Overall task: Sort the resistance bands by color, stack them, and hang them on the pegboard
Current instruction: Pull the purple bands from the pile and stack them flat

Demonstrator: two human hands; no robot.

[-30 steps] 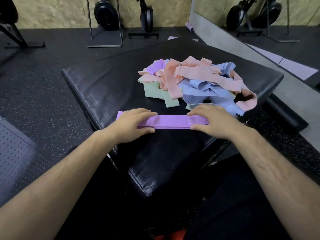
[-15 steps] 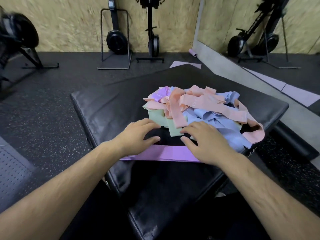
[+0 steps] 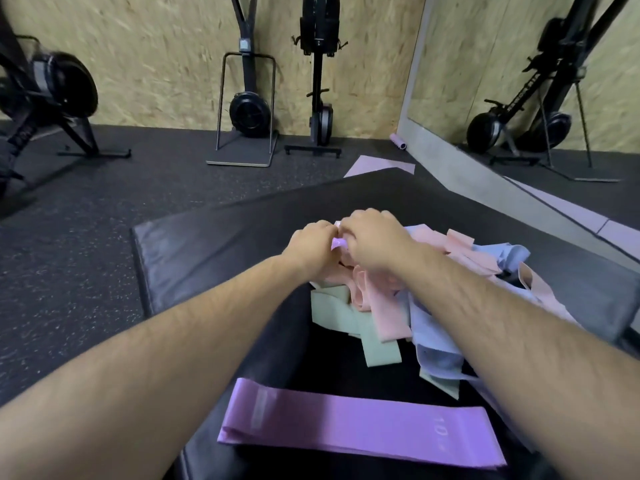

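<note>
Purple band (image 3: 363, 431), one, lying flat on black pad (image 3: 207, 244) at near edge, just clear of pile (image 3: 381, 306). Pile: pink, blue and green bands tangled, mid-pad. Left hand (image 3: 311, 244) and right hand (image 3: 374, 237) touching atop pile, fingers curled, pinching second purple band (image 3: 337, 243); only a scrap shows.

One purple band (image 3: 360, 427) lies flat up front, looped double, with "10" printed on it. Just behind it is a tangled heap of pink bands (image 3: 377, 306), blue bands (image 3: 436, 337) and green bands (image 3: 343, 317), with a second purple band (image 3: 337, 243) poking out at the far side.
</note>
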